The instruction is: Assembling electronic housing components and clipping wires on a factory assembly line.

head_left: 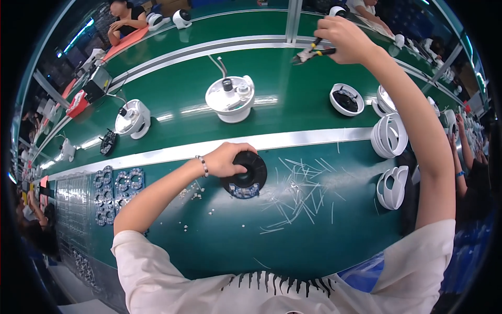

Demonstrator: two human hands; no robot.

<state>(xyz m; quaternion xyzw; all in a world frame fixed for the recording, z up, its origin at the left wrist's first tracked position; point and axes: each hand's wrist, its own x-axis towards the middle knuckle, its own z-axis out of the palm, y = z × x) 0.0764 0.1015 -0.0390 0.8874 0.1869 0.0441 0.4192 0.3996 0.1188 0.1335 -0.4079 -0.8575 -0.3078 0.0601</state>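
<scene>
While the left hand [226, 159] is pressing the black disc [246, 175] onto the worktop [219, 240], the right hand [342, 39] is gripping yellow-handled cutters [312, 52] far beyond it.

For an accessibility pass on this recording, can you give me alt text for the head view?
Seen from above, a person's left hand presses a black round disc onto a green workbench strewn with cut white strips. Their raised right hand grips small cutters over a green conveyor carrying white dome camera housings. White rings are stacked at right.
</scene>
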